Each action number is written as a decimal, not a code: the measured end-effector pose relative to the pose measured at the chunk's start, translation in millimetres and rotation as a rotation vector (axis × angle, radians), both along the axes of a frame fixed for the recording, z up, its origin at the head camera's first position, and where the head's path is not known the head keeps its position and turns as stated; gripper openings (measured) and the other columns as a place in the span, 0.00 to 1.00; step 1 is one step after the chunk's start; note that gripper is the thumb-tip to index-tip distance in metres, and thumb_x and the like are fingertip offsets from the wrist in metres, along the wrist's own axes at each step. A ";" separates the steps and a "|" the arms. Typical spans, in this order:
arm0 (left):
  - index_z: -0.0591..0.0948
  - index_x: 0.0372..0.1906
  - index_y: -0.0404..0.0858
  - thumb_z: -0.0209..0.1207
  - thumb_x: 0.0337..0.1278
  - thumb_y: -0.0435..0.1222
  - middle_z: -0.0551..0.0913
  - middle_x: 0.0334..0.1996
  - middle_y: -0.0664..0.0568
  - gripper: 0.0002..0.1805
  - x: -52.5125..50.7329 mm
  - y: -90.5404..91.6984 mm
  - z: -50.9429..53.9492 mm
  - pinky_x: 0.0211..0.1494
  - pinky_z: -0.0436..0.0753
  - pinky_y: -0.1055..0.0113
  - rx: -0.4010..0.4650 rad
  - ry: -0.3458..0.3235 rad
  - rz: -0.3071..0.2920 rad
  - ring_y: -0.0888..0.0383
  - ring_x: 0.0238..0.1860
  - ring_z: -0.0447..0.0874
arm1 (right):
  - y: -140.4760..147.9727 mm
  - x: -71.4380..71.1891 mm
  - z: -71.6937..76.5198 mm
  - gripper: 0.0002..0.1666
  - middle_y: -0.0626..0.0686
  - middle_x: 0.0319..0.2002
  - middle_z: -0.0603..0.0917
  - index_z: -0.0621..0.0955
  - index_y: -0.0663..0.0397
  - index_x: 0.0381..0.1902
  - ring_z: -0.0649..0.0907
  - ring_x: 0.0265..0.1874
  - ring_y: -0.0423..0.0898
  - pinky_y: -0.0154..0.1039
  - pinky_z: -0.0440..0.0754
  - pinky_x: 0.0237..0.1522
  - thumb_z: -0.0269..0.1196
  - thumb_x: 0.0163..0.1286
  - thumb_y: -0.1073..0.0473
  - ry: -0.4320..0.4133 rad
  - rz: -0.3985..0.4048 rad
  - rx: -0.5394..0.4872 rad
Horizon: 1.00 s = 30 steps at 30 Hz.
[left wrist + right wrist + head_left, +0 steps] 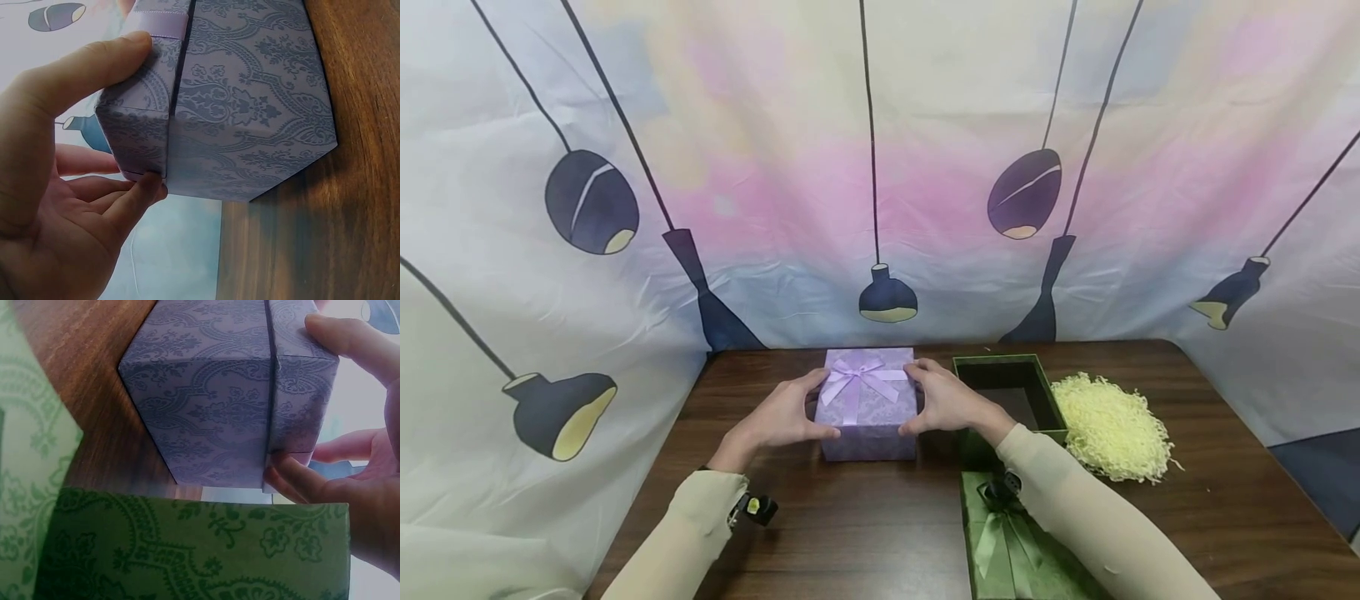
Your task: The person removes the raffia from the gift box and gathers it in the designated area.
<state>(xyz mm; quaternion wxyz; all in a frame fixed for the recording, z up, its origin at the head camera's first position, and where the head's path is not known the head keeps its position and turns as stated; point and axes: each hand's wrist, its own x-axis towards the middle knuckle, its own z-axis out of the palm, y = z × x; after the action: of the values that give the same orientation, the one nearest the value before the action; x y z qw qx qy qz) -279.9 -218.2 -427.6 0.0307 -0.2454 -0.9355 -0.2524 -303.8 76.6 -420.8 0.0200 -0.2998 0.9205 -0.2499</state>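
Note:
A purple patterned gift box point(868, 444) sits near the back of the table, its lid point(140, 134) on top and a lilac ribbon bow point(859, 377) across it. My left hand point(775, 414) grips the left side of the lid, thumb at the front and fingers toward the back. On the opposite side my right hand point(949, 400) holds the lid the same way. Both wrist views show a dark seam between lid and base, with fingertips at the lid's lower edge. The inside of the box is hidden.
Right of the purple box stands a lidless green box point(1051, 392). Its green lid point(988, 542) with a ribbon bow lies in front, partly under my right forearm. Pale yellow shredded paper point(1108, 429) is heaped farther right. A printed curtain point(790, 208) hangs behind the wooden table point(842, 533).

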 end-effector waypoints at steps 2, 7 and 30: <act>0.65 0.70 0.29 0.76 0.34 0.54 0.70 0.67 0.36 0.58 0.8 -0.1 1.9 0.67 0.70 0.51 0.005 0.003 -0.003 0.44 0.66 0.71 | 0.1 0.4 0.0 0.63 0.65 0.67 0.68 0.67 0.64 0.70 0.72 0.64 0.58 0.50 0.72 0.64 0.78 0.39 0.42 0.000 -0.004 -0.005; 0.65 0.70 0.28 0.76 0.34 0.53 0.71 0.66 0.37 0.57 0.9 -1.4 3.6 0.67 0.71 0.51 0.010 0.019 -0.010 0.45 0.66 0.71 | 0.7 1.0 -0.2 0.63 0.64 0.68 0.67 0.66 0.64 0.70 0.71 0.65 0.57 0.50 0.72 0.64 0.78 0.40 0.41 0.004 -0.005 -0.020; 0.63 0.72 0.30 0.75 0.35 0.54 0.68 0.69 0.38 0.58 1.3 2.6 5.7 0.68 0.69 0.52 0.017 -0.009 0.006 0.46 0.68 0.69 | 5.7 2.7 6.9 0.64 0.60 0.66 0.69 0.66 0.64 0.70 0.79 0.58 0.51 0.47 0.74 0.62 0.79 0.39 0.42 -0.004 -0.011 -0.029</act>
<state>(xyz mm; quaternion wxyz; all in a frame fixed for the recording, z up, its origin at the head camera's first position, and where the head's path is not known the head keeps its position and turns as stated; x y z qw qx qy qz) -278.6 -215.6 -421.9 0.0293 -0.2414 -0.9342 -0.2611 -301.1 82.3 -413.9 0.0159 -0.2943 0.9184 -0.2640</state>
